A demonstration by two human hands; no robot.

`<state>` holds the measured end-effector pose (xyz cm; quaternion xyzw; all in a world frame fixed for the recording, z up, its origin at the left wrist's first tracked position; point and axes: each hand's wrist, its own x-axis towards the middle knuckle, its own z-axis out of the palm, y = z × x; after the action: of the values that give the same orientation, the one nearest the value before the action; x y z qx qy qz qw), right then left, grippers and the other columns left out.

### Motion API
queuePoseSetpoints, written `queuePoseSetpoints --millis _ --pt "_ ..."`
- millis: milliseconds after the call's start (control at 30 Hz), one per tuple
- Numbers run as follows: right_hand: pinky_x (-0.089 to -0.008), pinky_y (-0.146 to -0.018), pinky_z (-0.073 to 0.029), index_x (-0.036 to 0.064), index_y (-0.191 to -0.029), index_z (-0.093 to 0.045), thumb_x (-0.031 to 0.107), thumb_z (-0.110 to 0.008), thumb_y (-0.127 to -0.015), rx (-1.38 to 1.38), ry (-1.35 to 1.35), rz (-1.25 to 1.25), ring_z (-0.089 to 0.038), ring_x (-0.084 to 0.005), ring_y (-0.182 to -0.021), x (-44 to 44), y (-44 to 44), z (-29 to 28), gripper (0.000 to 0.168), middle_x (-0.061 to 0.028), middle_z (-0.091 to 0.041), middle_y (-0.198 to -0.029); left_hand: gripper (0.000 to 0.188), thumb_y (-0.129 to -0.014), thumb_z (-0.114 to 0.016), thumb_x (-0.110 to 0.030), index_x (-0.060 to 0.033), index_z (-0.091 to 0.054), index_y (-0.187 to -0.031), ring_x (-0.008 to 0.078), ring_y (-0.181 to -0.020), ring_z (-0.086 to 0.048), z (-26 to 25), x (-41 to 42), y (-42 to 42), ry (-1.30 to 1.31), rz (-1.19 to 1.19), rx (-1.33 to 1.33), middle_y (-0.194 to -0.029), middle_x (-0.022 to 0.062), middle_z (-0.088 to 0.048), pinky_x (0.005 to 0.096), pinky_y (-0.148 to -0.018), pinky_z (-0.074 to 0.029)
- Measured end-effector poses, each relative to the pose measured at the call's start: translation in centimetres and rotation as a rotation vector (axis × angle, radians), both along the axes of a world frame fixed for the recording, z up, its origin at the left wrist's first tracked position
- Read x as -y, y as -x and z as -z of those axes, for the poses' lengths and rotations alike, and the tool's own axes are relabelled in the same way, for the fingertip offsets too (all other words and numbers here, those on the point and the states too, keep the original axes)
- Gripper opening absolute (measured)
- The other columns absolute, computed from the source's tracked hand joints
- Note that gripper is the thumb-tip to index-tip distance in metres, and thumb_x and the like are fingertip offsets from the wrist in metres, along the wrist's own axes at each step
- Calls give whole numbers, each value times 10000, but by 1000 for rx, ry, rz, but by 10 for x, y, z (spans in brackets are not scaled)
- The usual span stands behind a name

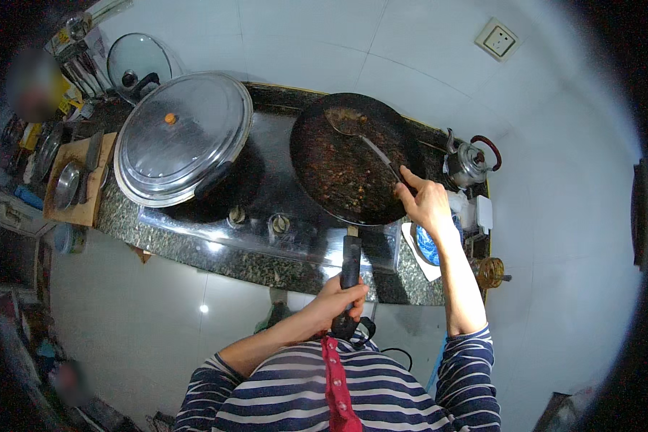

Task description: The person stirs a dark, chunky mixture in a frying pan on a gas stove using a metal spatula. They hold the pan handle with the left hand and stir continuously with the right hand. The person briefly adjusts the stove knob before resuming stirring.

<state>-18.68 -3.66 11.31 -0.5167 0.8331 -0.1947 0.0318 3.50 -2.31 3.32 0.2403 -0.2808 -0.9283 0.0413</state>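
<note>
A dark wok (345,178) sits on the right part of the gas hob, with small brown bits of food and some oil or sauce over its inside. My left hand (341,299) grips the wok's black handle (351,259) near the front edge of the counter. In my right hand (424,201) is a metal ladle or cooking spoon (377,151), held by its dark handle; its bowl rests in the far part of the wok, in the brown liquid. The exact contents of the spoon's bowl cannot be told.
A large lidded pot (186,140) stands left of the wok. Farther left lie a wooden cutting board (101,200) with a cleaver and metal bowl, and a glass lid (139,59) leans on the wall. At right are a kettle (467,164), a blue-patterned bowl (427,245) and a glass jar (488,272).
</note>
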Motion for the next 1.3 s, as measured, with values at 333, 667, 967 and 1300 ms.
queuePoseSetpoints --millis 333,667,967,1300 --pt "-340 -542 -452 36 -1070 -576 260 -571 -759 117 -64 -108 -570 -266 -488 -20 4 -21 384 -202 -550 -556 130 -823 -530 -100 -62 -405 -831 107 -423 -417 -4 0 0 12 -36 7 -535 27 -443 264 -434 -391" --pt "-361 -594 -469 91 -1080 -583 276 -576 -763 98 -103 -205 -585 -300 -553 -26 10 3 367 -196 -585 -653 121 -827 -527 -136 -65 -434 -854 109 -451 -424 -5 -1 0 -1 -38 22 -537 16 -442 261 -434 -370" --pt "-384 -576 -456 112 -1101 -570 265 -576 -761 -185 -73 -151 -572 -287 -561 -21 20 -26 373 -152 -569 -609 137 -818 -543 -134 -64 -431 -855 108 -453 -425 -8 -1 -1 -16 -41 13 -547 16 -447 261 -441 -360" --pt "-355 -605 -466 18 -1043 -579 242 -557 -781 99 -244 -131 -605 -330 -666 -44 -18 -55 345 -244 -567 -699 143 -830 -527 -136 -66 -410 -876 110 -449 -428 -3 2 -5 15 -23 6 -531 20 -443 266 -460 -371"
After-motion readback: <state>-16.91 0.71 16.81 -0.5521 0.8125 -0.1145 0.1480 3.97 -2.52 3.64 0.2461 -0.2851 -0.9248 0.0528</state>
